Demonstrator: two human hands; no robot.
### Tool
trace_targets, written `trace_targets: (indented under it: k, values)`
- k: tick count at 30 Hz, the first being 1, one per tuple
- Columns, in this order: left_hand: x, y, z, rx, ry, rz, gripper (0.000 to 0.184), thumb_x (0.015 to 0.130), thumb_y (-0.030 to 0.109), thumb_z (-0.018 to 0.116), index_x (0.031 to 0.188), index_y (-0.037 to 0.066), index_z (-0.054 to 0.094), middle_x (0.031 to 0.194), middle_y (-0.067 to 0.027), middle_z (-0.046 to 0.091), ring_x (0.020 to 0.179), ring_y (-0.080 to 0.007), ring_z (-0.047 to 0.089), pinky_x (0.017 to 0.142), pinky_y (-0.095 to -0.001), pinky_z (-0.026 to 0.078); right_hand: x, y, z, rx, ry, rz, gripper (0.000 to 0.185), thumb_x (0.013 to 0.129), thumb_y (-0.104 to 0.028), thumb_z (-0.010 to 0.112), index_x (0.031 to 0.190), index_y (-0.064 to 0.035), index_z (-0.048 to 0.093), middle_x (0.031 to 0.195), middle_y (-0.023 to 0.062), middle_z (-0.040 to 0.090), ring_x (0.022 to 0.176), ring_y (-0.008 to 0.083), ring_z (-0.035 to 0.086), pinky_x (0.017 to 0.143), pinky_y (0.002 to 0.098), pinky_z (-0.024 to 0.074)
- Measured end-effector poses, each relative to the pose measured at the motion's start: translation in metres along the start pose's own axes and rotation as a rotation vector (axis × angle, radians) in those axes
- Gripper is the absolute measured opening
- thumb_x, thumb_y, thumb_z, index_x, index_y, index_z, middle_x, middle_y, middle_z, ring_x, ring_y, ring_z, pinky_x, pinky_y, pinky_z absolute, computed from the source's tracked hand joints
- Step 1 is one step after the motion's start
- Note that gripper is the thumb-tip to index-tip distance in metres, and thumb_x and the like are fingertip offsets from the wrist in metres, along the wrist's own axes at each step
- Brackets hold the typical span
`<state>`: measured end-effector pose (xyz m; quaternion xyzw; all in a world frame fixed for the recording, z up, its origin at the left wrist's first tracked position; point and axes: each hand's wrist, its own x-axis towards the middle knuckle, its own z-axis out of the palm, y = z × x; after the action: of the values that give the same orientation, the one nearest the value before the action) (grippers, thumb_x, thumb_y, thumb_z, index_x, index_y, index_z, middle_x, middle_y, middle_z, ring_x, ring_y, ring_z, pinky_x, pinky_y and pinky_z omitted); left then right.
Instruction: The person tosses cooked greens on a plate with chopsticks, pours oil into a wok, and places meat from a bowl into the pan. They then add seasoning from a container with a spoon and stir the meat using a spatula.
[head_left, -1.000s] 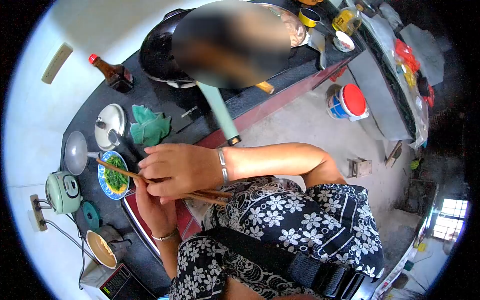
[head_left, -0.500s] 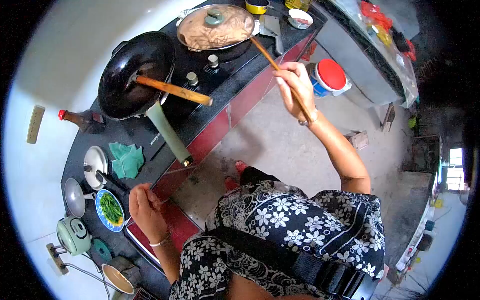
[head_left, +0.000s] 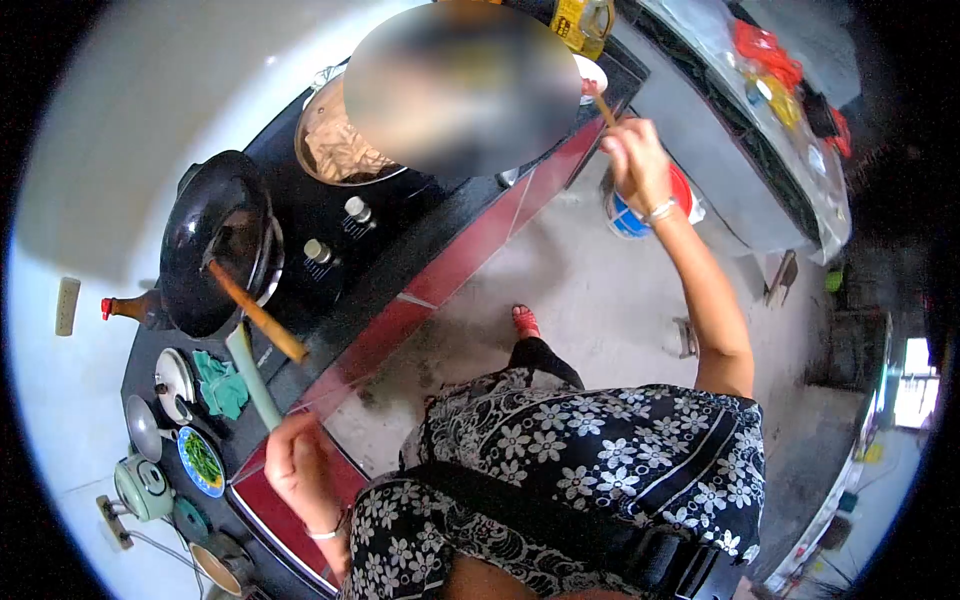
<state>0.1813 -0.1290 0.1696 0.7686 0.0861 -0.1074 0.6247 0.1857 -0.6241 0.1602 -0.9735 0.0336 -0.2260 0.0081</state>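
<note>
My right hand [head_left: 638,158] is raised near the counter's right end, closed round wooden chopsticks [head_left: 605,110]. Their tips reach a white bowl [head_left: 594,72] at the counter edge. Low on the left, my left hand [head_left: 298,462] is near the end of the wok's green handle [head_left: 252,380]; its fingers are curled and blurred, and whether they touch the handle is unclear. The black wok [head_left: 205,215] has a wooden-handled utensil [head_left: 258,312] in it. Behind it sits a pan [head_left: 345,145] of pale strips, partly covered by a blurred patch.
A plate of greens [head_left: 202,460], a green cloth [head_left: 220,385], a lid [head_left: 174,384] and a rice cooker [head_left: 145,487] line the left counter. An oil bottle [head_left: 583,25] is at the back. A red-lidded bucket [head_left: 630,215] stands on the floor.
My right hand first left my left hand with the chopsticks, then went on right to the white bowl. The view has shifted right, so the wok and plate appear lower left.
</note>
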Motion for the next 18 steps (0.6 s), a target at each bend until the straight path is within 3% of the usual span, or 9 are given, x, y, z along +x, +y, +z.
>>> trace_targets:
  k: [1, 2, 4, 6, 11, 12, 14, 18]
  values:
    - [0.009, 0.0, 0.001, -0.004, -0.076, -0.047, 0.013, 0.084, 0.002, 0.047, 0.089, 0.001, 0.059, 0.064, -0.0002, 0.05, 0.053, -0.0053, 0.042, 0.047, -0.0176, 0.031, -0.001, -0.022, 0.017, 0.01, -0.157, 0.042, 0.009, 0.08, -0.014, 0.058, 0.087, -0.0074, 0.058, 0.091, 0.013, 0.051, 0.082, 0.0295, 0.055, 0.067, 0.0363, 0.0471]
    - [0.017, 0.004, 0.005, -0.012, -0.15, -0.09, 0.014, 0.084, 0.002, 0.046, 0.09, 0.001, 0.059, 0.065, -0.0005, 0.051, 0.054, -0.0053, 0.042, 0.048, -0.0177, 0.032, 0.002, -0.038, 0.031, 0.061, -0.297, -0.037, 0.014, 0.079, -0.016, 0.061, 0.089, -0.009, 0.057, 0.091, 0.0129, 0.05, 0.08, 0.0296, 0.055, 0.064, 0.0365, 0.0469]
    - [0.027, -0.002, 0.006, -0.122, -0.262, -0.147, 0.015, 0.085, 0.003, 0.046, 0.094, 0.0, 0.058, 0.067, -0.0004, 0.052, 0.055, -0.0046, 0.042, 0.049, -0.0172, 0.033, -0.008, -0.049, 0.085, 0.097, -0.349, -0.193, 0.013, 0.08, -0.02, 0.058, 0.084, -0.0089, 0.054, 0.086, 0.013, 0.049, 0.077, 0.03, 0.055, 0.064, 0.0384, 0.0461]
    - [0.034, -0.008, 0.011, -0.163, -0.399, -0.142, 0.015, 0.088, 0.008, 0.048, 0.096, 0.001, 0.058, 0.067, 0.0008, 0.052, 0.056, -0.0032, 0.042, 0.05, -0.0171, 0.033, -0.008, -0.042, 0.103, -0.005, -0.481, -0.217, 0.014, 0.08, -0.021, 0.056, 0.081, -0.0079, 0.052, 0.082, 0.0137, 0.046, 0.077, 0.0304, 0.053, 0.067, 0.0396, 0.044]
    - [0.028, -0.003, 0.025, -0.154, -0.406, -0.119, 0.016, 0.089, 0.014, 0.05, 0.097, 0.002, 0.059, 0.066, 0.0022, 0.053, 0.053, -0.0024, 0.04, 0.048, -0.0164, 0.031, -0.018, -0.006, 0.152, -0.164, -0.458, -0.151, 0.009, 0.073, -0.012, 0.051, 0.079, -0.0065, 0.051, 0.086, 0.0143, 0.046, 0.081, 0.03, 0.052, 0.069, 0.0392, 0.0462]
    - [0.028, -0.001, 0.028, -0.155, -0.4, -0.129, 0.016, 0.09, 0.014, 0.05, 0.097, 0.002, 0.059, 0.066, 0.0023, 0.053, 0.053, -0.0023, 0.04, 0.048, -0.0164, 0.031, -0.016, -0.006, 0.153, -0.205, -0.55, -0.107, 0.01, 0.075, -0.012, 0.05, 0.082, -0.0068, 0.052, 0.089, 0.0149, 0.046, 0.085, 0.0306, 0.052, 0.07, 0.039, 0.0463]
    - [0.031, -0.001, 0.034, -0.148, -0.401, -0.17, 0.016, 0.089, 0.015, 0.051, 0.097, 0.003, 0.059, 0.066, 0.0028, 0.052, 0.053, -0.0019, 0.039, 0.048, -0.0163, 0.03, -0.023, -0.001, 0.148, -0.18, -0.422, -0.131, 0.011, 0.076, -0.012, 0.049, 0.086, -0.0076, 0.054, 0.091, 0.0142, 0.047, 0.085, 0.0298, 0.053, 0.07, 0.0388, 0.0468]
    - [0.05, 0.007, 0.023, -0.035, -0.373, -0.181, 0.016, 0.088, 0.014, 0.052, 0.097, 0.003, 0.059, 0.068, 0.0034, 0.052, 0.055, -0.0013, 0.039, 0.049, -0.0163, 0.031, -0.009, -0.023, 0.097, -0.035, -0.447, -0.065, 0.017, 0.079, -0.013, 0.048, 0.093, -0.0072, 0.055, 0.094, 0.0121, 0.053, 0.084, 0.0276, 0.055, 0.071, 0.0392, 0.0481]
